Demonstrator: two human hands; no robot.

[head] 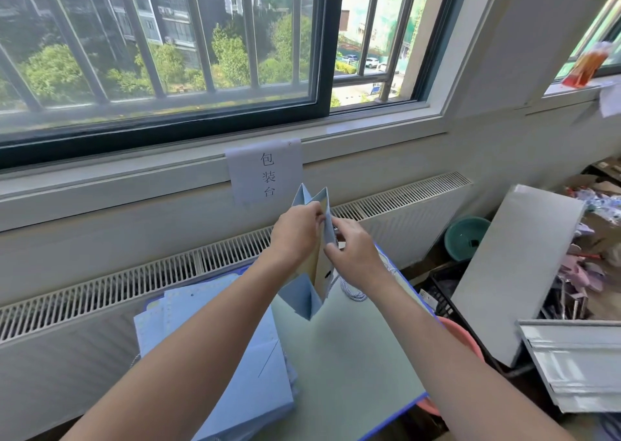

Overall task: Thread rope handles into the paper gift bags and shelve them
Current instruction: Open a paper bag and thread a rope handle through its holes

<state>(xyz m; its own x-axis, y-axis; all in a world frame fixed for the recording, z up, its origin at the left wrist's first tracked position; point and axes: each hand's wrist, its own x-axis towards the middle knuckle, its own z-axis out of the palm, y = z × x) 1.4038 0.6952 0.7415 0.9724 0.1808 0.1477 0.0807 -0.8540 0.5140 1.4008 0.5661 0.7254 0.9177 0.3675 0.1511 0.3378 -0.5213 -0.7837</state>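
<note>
Pale-blue paper bag (311, 266) at frame centre, pinched by left hand (295, 234) and right hand (356, 256); rope (353, 291) probably below right hand; flat bags (228, 356) lower left.

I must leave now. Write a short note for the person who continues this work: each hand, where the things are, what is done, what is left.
Left hand: pinching the top edge of the light blue paper bag, held upright above the table.
Right hand: pinching the same edge from the other side.
Rope handle: hangs below the right hand, beside the bag; whether it is threaded cannot be seen.
Stack of flat bags: on the table, at the left.
Done: cannot tell.
Left: thread this bag, then the stack, then shelve. No shelf is in view.
</note>
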